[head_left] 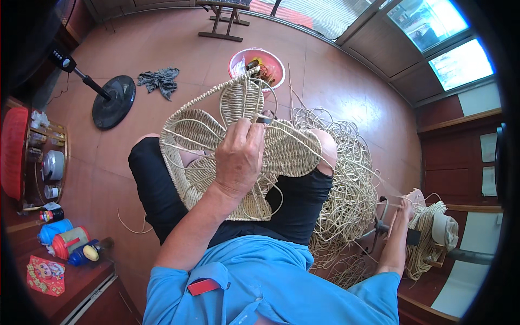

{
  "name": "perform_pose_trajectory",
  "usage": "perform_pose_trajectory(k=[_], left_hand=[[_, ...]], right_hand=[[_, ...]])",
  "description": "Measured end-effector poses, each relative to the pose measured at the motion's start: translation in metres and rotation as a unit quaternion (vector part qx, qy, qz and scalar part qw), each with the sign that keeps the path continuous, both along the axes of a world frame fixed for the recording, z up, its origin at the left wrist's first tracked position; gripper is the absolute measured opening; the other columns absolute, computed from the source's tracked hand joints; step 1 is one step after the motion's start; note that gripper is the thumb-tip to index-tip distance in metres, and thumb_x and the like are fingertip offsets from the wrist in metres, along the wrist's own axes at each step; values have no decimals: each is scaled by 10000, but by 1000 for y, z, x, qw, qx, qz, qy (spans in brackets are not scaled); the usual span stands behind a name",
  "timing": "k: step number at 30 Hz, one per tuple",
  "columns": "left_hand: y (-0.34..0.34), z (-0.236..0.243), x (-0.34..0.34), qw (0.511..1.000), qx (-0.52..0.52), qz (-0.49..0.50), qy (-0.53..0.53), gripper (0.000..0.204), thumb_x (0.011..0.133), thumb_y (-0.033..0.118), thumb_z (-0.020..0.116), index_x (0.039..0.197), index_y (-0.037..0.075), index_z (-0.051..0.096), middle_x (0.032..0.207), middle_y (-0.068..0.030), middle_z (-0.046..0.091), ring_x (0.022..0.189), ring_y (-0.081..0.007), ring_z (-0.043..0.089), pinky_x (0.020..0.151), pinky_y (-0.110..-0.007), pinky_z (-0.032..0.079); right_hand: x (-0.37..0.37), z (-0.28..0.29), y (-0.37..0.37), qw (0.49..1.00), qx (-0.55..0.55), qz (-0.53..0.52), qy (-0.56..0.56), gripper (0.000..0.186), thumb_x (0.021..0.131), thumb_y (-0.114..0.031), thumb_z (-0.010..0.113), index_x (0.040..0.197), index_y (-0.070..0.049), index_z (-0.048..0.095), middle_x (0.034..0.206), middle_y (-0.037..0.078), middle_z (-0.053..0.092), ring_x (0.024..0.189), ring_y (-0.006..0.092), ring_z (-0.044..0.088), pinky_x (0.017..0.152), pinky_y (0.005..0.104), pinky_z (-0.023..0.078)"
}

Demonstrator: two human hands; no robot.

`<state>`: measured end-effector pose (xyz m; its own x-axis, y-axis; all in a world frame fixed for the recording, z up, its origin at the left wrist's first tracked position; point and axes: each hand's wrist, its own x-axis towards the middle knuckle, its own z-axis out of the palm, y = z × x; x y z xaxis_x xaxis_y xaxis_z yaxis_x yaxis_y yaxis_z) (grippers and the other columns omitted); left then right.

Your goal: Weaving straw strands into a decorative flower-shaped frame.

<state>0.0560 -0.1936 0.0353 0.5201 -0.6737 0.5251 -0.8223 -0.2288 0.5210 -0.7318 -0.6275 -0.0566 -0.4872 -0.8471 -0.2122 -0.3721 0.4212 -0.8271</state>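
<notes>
A flower-shaped piece woven from straw-coloured cord [295, 149], its rounded petals set partly within a cord-wrapped frame, rests over my lap. My left hand [239, 157] is closed on it near the middle, fingers curled down. A small shiny metal piece [264, 117] shows just beyond those fingers; its kind is unclear. Out to the right, my right arm is stretched wide, and my right hand [402, 210] is closed, with a blurred streak of cord [391, 186] at its fingers. The fingertips themselves are hard to make out.
Loose cord [346, 189] lies heaped right of my knee; a cord bundle [428, 238] hangs farther right. Ahead are a pink basin [276, 62] and a wooden stand [221, 37]. A fan base [114, 103], grey cloth [158, 81] and a cabinet with bottles [70, 242] stand left.
</notes>
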Motion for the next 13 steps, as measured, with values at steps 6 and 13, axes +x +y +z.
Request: perform_pose_trajectory(k=[6,13], left_hand=[[-1,3,2,1000,1,5,8,108,986,88,762,1033,62,669,984,-117,626,922,-330,690,808,-466,575],[14,13,-4,980,137,-35,139,233,1010,182,769,1213,83,712,1195,-174,763,1084,-349,764,847,-460,600]], right_hand=[[3,4,39,978,72,-19,194,497,1039,-349,665,1467,-99,638,1415,131,663,1276,255,651,965,407,577],[302,47,127,893,-184,401,89,487,971,-249,838,1383,-10,738,1276,185,758,1187,250,712,1089,368,535]])
